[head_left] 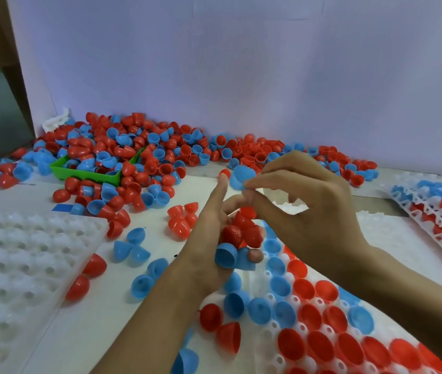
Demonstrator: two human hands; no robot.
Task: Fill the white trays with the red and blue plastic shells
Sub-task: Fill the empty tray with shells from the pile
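My left hand (209, 238) cups a bunch of red and blue shells (238, 238) in its palm, held above the white tray (271, 330) in front of me. That tray holds several red and blue shells seated in its cups. My right hand (303, 201) hovers just above the left one and pinches a single blue shell (242, 175) between thumb and forefinger. A big heap of loose red and blue shells (160, 155) lies along the back of the table.
An empty white tray (12, 255) lies at the left. A filled tray (441, 209) sits at the right edge. A green bin (85, 172) full of shells stands in the heap. Loose shells (133, 247) are scattered between trays. A white wall backs the table.
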